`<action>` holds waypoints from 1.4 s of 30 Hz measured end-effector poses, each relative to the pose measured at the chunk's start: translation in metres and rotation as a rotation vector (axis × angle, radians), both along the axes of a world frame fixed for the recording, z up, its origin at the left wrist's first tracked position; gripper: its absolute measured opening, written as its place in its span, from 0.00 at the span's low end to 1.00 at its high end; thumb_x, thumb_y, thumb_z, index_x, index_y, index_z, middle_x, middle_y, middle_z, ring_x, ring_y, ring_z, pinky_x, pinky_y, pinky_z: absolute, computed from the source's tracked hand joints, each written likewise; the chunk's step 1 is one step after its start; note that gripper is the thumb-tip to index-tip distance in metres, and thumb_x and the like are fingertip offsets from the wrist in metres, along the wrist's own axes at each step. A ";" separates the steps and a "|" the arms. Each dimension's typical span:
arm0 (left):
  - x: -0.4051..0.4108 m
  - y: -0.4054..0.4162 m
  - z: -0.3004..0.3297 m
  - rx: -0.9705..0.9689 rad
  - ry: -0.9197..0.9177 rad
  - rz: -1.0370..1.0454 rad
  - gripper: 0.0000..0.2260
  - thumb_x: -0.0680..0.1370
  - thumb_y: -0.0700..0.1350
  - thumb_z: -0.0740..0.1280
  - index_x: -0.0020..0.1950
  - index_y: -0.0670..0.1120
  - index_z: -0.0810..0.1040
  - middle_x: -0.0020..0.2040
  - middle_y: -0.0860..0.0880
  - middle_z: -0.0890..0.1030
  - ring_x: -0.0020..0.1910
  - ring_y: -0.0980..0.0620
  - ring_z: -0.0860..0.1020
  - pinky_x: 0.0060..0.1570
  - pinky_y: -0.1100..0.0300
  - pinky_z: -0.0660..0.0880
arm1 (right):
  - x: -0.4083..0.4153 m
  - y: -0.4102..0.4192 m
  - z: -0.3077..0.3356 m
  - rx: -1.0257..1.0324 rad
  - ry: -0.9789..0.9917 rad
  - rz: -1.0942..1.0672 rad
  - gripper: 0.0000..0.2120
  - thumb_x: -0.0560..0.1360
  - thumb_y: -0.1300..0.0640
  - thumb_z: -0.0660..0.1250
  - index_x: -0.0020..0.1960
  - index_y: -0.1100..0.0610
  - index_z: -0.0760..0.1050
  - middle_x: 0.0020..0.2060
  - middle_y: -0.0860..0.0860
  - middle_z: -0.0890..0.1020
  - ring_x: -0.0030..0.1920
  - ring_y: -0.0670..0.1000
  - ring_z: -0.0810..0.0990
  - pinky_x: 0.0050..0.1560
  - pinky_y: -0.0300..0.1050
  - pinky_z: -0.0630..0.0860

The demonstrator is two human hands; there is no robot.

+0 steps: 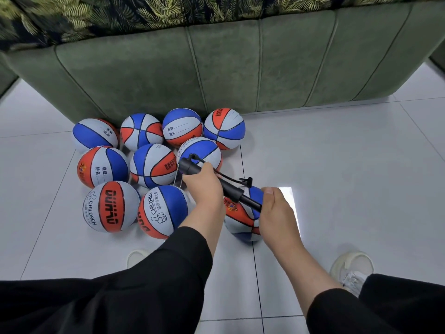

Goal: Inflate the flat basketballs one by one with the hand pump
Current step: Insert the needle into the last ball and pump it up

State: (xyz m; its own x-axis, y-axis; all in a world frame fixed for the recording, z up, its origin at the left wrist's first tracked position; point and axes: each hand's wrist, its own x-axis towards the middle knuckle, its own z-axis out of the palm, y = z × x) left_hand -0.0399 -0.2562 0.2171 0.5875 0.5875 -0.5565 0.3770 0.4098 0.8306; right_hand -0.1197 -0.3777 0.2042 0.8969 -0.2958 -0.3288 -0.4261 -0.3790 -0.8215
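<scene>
left hand (202,183) grip – pump (218,180) barrel | right hand (277,208) grip – handle

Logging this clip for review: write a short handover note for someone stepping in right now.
Left hand grips the black pump by its barrel. Right hand holds the plunger handle end, rod partly out.
The ball being pumped lies on the floor under the hands and looks soft; the hose loops toward it, needle hidden.
Nine round-looking balls sit clustered by the green sofa.
Left to do: finish this ball; no other flat ones are in view.
</scene>
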 end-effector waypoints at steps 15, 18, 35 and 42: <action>0.003 0.000 0.003 -0.022 0.008 -0.054 0.13 0.80 0.42 0.67 0.63 0.45 0.71 0.43 0.49 0.75 0.38 0.52 0.74 0.37 0.58 0.72 | 0.003 0.004 0.001 0.017 -0.032 -0.010 0.16 0.87 0.50 0.49 0.58 0.51 0.75 0.46 0.48 0.79 0.46 0.50 0.77 0.46 0.46 0.69; 0.011 0.012 0.000 -0.021 0.012 -0.027 0.17 0.80 0.43 0.67 0.68 0.43 0.70 0.44 0.49 0.75 0.39 0.51 0.74 0.40 0.57 0.73 | 0.002 -0.008 -0.002 0.008 -0.005 -0.014 0.15 0.87 0.49 0.49 0.57 0.50 0.74 0.44 0.49 0.80 0.45 0.52 0.79 0.42 0.44 0.72; -0.012 -0.018 -0.003 -0.043 0.020 -0.058 0.10 0.79 0.41 0.67 0.60 0.46 0.73 0.43 0.48 0.78 0.37 0.51 0.76 0.35 0.60 0.72 | 0.003 0.009 0.007 0.049 -0.014 0.026 0.14 0.87 0.50 0.49 0.56 0.51 0.73 0.45 0.46 0.78 0.42 0.41 0.75 0.35 0.31 0.68; 0.015 0.011 -0.001 -0.006 -0.003 -0.009 0.14 0.78 0.43 0.68 0.62 0.46 0.71 0.45 0.48 0.77 0.41 0.48 0.77 0.47 0.51 0.79 | 0.006 -0.008 0.007 0.031 -0.020 -0.029 0.17 0.87 0.49 0.50 0.60 0.53 0.76 0.47 0.49 0.78 0.51 0.54 0.75 0.48 0.45 0.66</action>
